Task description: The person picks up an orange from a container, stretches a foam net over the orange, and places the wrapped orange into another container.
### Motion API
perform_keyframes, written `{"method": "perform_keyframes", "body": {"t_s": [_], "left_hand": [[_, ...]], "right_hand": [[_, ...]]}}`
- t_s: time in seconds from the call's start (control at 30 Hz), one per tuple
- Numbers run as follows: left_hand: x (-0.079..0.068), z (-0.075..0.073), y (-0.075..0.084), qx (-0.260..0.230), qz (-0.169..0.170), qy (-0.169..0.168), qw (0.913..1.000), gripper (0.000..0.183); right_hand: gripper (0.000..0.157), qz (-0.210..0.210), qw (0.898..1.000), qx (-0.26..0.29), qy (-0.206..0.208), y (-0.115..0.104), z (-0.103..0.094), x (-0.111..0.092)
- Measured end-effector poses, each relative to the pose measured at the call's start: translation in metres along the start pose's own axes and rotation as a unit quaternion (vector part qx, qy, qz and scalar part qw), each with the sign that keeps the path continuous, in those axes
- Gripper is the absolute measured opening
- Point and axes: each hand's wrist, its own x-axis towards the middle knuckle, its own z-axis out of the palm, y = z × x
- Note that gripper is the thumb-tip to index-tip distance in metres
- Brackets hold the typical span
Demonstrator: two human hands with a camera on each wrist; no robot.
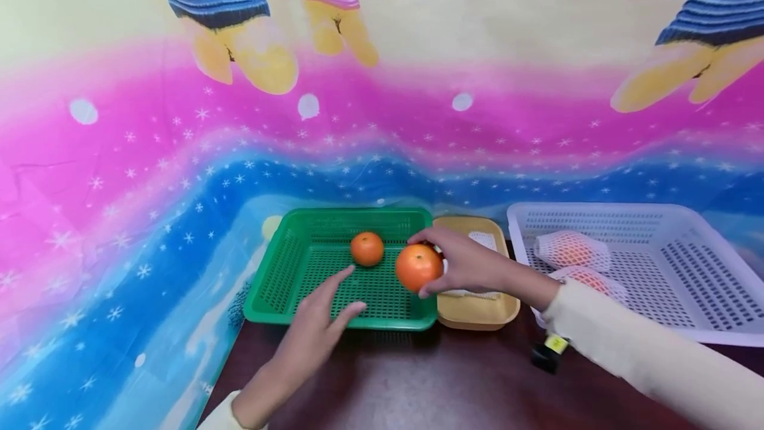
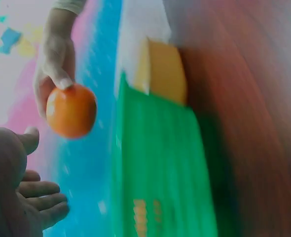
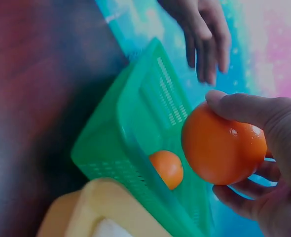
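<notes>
My right hand (image 1: 471, 261) grips a round, shiny orange (image 1: 419, 267) between thumb and fingers, above the right side of a green basket (image 1: 271, 271). In the right wrist view the thumb lies on top of this orange (image 3: 224, 143) and the fingers curl beneath it. A second orange (image 1: 367, 249) sits inside the green basket. Nearer to me, my left hand (image 1: 316, 317) is held over the basket's front edge, thumb and fingers spread, holding nothing. The left wrist view shows the left hand (image 2: 29, 182) apart from the held orange.
Right of the green basket stands a tan tray (image 1: 477, 319) with white foam netting (image 1: 483, 239) in it. Farther right, a white basket (image 1: 710, 217) holds fruits in foam nets (image 1: 573, 251). A patterned cloth (image 1: 382, 111) hangs behind the dark table (image 1: 418, 383).
</notes>
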Motion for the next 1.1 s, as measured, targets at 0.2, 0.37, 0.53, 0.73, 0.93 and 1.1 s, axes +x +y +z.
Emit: {"method": "perform_keyframes", "body": {"t_s": [0.2,0.37,0.53,0.73,0.93,1.1], "left_hand": [[0.010,0.029,0.046,-0.121,0.017,-0.083,0.9891,0.084],[0.009,0.059,0.072,-0.165,0.066,-0.128,0.9759,0.086],[0.002,0.083,0.086,-0.216,0.114,-0.163,0.9560,0.077],[-0.011,0.097,0.083,-0.205,0.143,-0.200,0.9472,0.082],[-0.021,0.115,0.074,-0.140,0.138,-0.201,0.9596,0.077],[-0.031,0.133,0.061,-0.112,0.147,-0.183,0.9657,0.076]], "right_hand": [[0.076,-0.012,0.999,0.012,0.028,-0.005,-0.007,-0.058],[0.077,0.009,0.998,0.039,0.042,-0.010,-0.003,-0.098],[0.080,-0.004,0.996,0.026,0.080,-0.012,0.010,-0.132],[0.087,-0.078,0.990,-0.019,0.120,-0.002,0.028,-0.153],[0.085,-0.067,0.990,-0.027,0.119,0.012,0.052,-0.163],[0.079,-0.047,0.994,-0.012,0.102,0.027,0.072,-0.169]]}}
